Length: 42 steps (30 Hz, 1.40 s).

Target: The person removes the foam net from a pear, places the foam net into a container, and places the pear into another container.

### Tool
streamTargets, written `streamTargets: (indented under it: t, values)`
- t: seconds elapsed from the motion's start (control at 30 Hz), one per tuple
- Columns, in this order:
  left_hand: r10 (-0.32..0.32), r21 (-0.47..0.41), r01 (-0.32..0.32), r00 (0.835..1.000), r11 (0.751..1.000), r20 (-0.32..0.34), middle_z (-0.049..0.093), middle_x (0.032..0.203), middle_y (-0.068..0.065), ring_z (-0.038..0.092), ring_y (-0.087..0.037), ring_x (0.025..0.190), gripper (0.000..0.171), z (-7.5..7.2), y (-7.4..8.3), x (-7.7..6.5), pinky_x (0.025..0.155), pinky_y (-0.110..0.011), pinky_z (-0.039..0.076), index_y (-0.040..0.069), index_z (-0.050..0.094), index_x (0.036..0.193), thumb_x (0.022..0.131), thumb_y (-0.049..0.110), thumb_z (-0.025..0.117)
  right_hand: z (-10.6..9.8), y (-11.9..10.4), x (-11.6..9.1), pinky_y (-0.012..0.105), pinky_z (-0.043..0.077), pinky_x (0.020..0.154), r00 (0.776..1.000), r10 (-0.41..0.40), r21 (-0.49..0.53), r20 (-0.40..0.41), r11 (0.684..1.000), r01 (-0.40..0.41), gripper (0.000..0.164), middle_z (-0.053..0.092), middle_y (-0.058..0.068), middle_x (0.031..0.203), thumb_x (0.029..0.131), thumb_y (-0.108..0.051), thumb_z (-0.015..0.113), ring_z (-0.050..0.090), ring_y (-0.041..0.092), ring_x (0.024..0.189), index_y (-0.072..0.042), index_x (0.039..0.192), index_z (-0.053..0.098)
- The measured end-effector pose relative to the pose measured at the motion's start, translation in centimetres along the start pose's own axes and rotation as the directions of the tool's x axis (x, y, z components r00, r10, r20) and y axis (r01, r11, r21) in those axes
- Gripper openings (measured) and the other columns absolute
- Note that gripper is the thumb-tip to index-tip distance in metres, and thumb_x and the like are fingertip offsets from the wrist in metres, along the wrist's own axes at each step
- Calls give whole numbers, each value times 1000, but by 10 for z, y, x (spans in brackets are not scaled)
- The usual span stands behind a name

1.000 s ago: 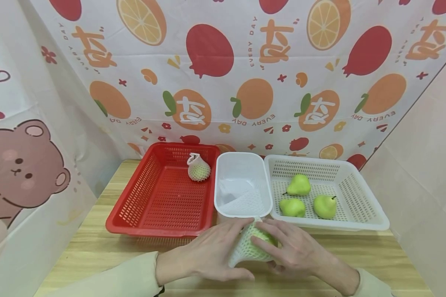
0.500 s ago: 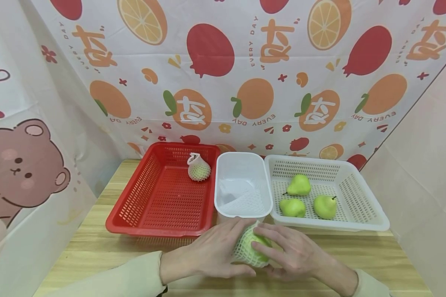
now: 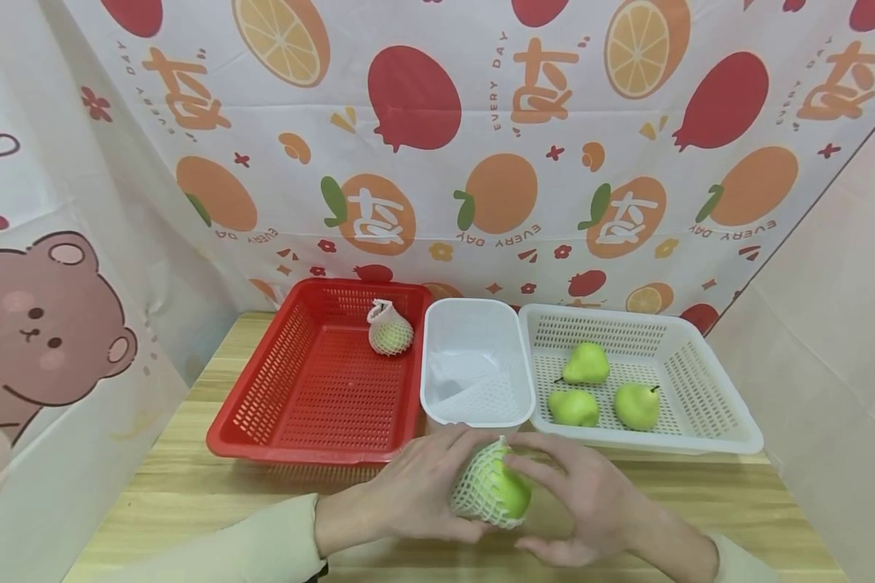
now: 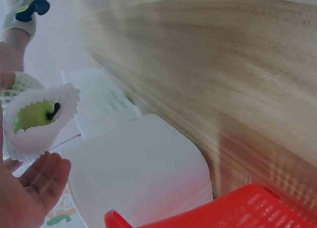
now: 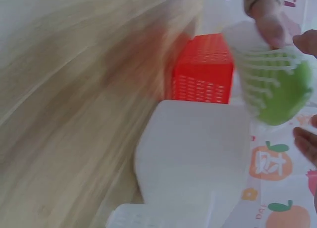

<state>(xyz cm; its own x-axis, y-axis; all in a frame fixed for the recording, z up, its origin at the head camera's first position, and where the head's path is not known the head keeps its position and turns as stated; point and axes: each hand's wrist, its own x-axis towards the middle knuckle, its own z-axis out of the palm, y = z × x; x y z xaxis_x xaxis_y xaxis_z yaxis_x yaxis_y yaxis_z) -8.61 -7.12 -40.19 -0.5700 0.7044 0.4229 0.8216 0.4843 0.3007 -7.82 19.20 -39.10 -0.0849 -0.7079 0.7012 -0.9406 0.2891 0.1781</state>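
Note:
Between the two hands, in front of the white tub, is a green pear [image 3: 513,491] partly inside a white foam net sleeve [image 3: 474,491]. My left hand [image 3: 407,492] holds it from the left, its thumb [image 5: 271,31] pressing on the netting in the right wrist view. The left wrist view shows a dark stem [image 4: 53,112] inside the sleeve's open end. On the other side, the pear's bare green end bulges out of the net. My right hand [image 3: 599,504] is spread beside that end, thumb and fingers apart.
A red basket [image 3: 313,457] on the left contains one netted pear [image 3: 390,330]. The white tub [image 3: 479,423] in the middle holds flat foam nets [image 3: 481,397]. At right, a white basket [image 3: 722,441] carries three bare pears [image 3: 638,406]. A printed curtain [image 3: 437,210] hangs behind.
The pear has turned, and the net now covers its left part with the green end showing at right. My right fingers have loosened and spread away from it; the left hand keeps its hold.

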Motion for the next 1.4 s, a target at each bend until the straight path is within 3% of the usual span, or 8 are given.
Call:
streamTargets:
  t: [0.13,0.27,0.43,0.67,0.87,1.4]
  values:
    - [36,61,-33,998,998,-49,68,120,9,65,-5,105,97,4,-2,-2,82,-18,56,19,53,143,61,53,94,-9,-4,0,34,58,104,992,122,76,33,989,-124,84,67,23,129,77,-53,85,69,31,115,5,134,62]
    - [57,105,-48,995,993,-88,68,121,7,66,-6,107,99,8,-4,-4,83,-20,58,17,55,142,58,54,94,-15,-4,1,28,53,112,985,167,105,48,980,-171,78,68,17,128,80,-50,84,69,27,115,4,133,64]
    - [92,155,-69,985,986,-148,69,120,5,67,-8,106,101,16,-5,-5,84,-21,59,15,57,139,54,56,95,-20,0,2,25,56,105,982,177,125,68,975,-185,66,69,11,125,83,-46,83,70,22,112,0,128,67]
    - [104,159,-71,971,985,-215,68,117,7,66,-6,104,101,26,-3,-7,85,-20,58,15,58,138,52,52,96,-21,5,4,20,57,98,968,202,165,150,960,-226,66,67,3,127,78,-39,90,69,13,110,-8,131,66]
    - [153,154,-111,943,982,-294,68,118,5,67,-7,103,104,33,-2,-7,86,-19,58,11,58,139,49,45,97,-14,6,5,19,56,97,966,189,209,176,952,-224,60,67,1,124,79,-34,90,68,11,108,-10,128,67]
    - [178,159,-133,931,978,-318,70,118,2,69,-9,102,102,33,-4,-6,87,-21,59,7,58,138,52,45,99,-4,1,-1,19,57,96,923,284,156,260,931,-330,71,64,-3,128,71,-38,94,66,9,112,-16,132,64]
